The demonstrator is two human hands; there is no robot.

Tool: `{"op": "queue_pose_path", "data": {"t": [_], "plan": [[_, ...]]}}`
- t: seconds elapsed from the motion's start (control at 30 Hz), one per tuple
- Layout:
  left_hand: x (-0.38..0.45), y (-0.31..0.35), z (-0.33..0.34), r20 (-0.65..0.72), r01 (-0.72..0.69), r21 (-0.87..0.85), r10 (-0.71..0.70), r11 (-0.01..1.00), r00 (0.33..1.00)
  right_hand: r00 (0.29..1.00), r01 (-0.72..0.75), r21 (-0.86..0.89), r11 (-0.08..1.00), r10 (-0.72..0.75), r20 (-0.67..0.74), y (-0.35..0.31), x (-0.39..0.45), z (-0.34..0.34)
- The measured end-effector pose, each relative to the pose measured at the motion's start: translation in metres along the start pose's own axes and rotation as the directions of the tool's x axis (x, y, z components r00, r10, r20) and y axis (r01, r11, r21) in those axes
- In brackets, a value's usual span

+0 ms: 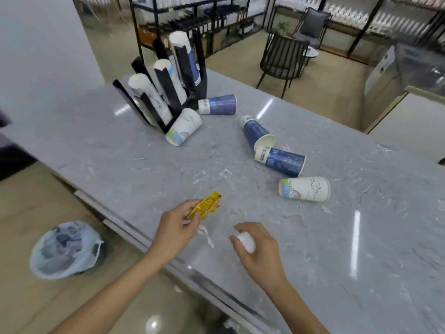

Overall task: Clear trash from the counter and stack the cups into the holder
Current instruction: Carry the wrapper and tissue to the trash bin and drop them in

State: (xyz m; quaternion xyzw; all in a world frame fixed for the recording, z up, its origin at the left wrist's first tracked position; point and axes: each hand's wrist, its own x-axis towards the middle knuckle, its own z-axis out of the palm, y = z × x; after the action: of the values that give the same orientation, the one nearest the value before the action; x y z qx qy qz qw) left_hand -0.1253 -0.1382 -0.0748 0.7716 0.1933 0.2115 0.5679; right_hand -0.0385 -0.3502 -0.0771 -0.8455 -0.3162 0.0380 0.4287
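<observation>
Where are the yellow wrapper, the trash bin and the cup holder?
yellow wrapper [207,204]: head view, middle of the packet.
trash bin [43,266]: head view, liner rim at front.
cup holder [166,90]: head view, black upright.

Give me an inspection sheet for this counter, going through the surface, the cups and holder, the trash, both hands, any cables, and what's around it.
Surface: grey marble counter, glossy, with light glare.
Job's things: black cup holder at the far left, holding three stacks of cups; five loose cups lying on their sides, three blue and two white.
Clutter: yellow wrapper and a white crumpled wad, both in hand.
Grippers: left hand pinches the wrapper; right hand holds the wad in its fingers.
Cables: nothing seen.
Surroundings: lined trash bin on the floor at left; black chair and shelving behind.
</observation>
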Motion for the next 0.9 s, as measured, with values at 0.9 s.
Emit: {"op": "queue_pose_path", "data": {"t": [0.9], "plan": [[-0.173, -0.129, -0.337, -0.622, 0.397, -0.077, -0.355, 0.915, 0.698, 0.77, 0.288, 0.219, 0.932, -0.361, 0.527, -0.223, 0.026, 0.329]]}}
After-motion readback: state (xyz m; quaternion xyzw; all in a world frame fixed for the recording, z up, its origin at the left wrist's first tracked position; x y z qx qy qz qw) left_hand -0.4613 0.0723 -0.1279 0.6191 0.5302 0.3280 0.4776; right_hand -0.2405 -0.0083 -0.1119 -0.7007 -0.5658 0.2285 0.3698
